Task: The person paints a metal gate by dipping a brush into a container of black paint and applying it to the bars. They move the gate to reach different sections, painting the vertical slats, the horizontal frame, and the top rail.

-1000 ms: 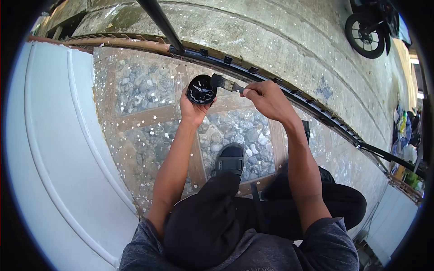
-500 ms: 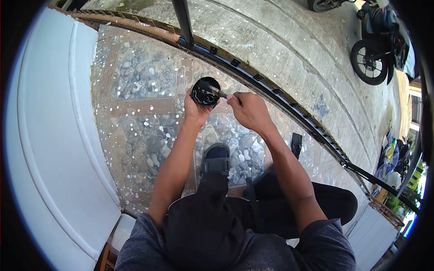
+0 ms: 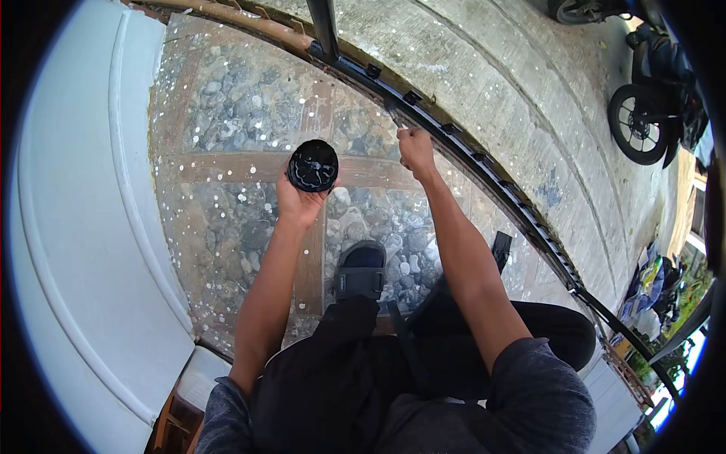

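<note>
My left hand (image 3: 301, 200) is wrapped round a small round container of black paint (image 3: 313, 166), its open top facing up. Glossy dark streaks show inside it. Held in my right hand (image 3: 417, 151), a paintbrush (image 3: 398, 121) reaches up to the black metal rail (image 3: 439, 125) along the floor's edge. The bristles look dark and seem to touch the rail, though they are hard to tell apart from it. A black post (image 3: 324, 30) rises from the rail, left of the brush.
A white panelled wall (image 3: 76, 227) stands on the left. White spots dot the pebbled floor (image 3: 234, 113). My sandalled foot (image 3: 361, 268) is below the hands, with a dark flat object (image 3: 501, 250) to the right. A motorcycle (image 3: 643, 125) is parked beyond the rail.
The paintbrush has left the paint container and moved up and right to the rail. My left hand has shifted slightly left and down with the container. The view has shifted a little.
</note>
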{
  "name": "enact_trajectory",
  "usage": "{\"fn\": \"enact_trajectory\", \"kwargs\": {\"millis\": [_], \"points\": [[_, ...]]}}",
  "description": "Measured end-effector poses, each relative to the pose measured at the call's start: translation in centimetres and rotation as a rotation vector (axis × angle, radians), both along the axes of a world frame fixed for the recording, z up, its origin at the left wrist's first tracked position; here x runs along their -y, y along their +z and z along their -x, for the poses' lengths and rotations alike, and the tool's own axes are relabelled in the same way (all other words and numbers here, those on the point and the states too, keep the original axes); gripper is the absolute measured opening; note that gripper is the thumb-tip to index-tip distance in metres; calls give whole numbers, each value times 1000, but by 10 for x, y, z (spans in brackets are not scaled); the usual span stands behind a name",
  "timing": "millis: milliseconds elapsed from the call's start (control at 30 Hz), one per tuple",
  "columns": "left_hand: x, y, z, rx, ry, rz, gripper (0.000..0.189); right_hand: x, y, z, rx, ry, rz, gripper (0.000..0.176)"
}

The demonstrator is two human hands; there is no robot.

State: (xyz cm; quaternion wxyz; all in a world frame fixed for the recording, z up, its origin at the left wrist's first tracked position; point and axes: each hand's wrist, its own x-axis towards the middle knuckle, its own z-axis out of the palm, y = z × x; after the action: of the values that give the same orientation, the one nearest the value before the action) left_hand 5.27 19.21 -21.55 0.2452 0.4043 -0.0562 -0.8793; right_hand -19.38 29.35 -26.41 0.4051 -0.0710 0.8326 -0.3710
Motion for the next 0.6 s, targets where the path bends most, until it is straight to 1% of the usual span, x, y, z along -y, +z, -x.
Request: {"fn": "enact_trajectory", "kwargs": {"millis": [67, 167, 200, 333, 433, 467, 567, 600], "points": [[0, 10, -5, 23, 25, 1, 52, 22, -18, -2, 35, -9, -12, 36], [-1, 28, -11, 15, 50, 1, 51, 41, -24, -4, 87, -118, -57, 37], [0, 30, -13, 2, 55, 3, 52, 41, -27, -4, 61, -172, -29, 38], [4, 26, -15, -39, 72, -32, 53, 22, -25, -10, -64, -268, -96, 37], [7, 19, -11, -74, 65, -49, 52, 29, -20, -17, 32, -236, -85, 39], [7, 17, -11, -86, 50, -35, 52, 38, -19, -17, 43, -187, -120, 39], [12, 22, -9, -88, 70, -28, 54, 71, -25, -9, 25, -110, -76, 39], [13, 25, -12, -76, 86, -36, 56, 78, -22, -6, 24, -147, -89, 40]]}}
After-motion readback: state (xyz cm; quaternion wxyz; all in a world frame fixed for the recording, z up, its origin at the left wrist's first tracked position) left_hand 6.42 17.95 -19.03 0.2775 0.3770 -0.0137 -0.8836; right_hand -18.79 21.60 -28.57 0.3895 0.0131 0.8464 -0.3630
